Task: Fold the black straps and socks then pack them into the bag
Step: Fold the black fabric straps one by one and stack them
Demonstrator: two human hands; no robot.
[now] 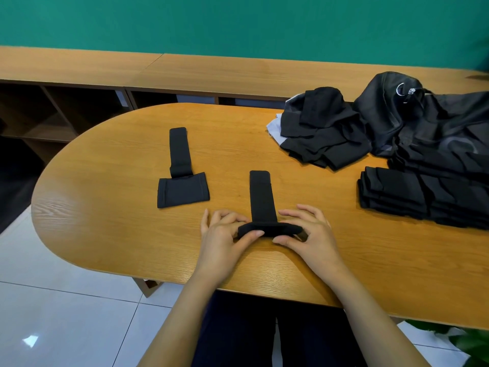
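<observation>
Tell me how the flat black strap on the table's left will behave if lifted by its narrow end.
Probably floppy: the strap lies limp and flat, and its twin is bent over between the left hand and right hand. Likely light, being thin fabric. The wide pad would probably dangle; unlikely to roll.

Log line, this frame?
folding near strap | left hand, right hand: grip its wide end | far strap: flat, untouched | bag: right
</observation>
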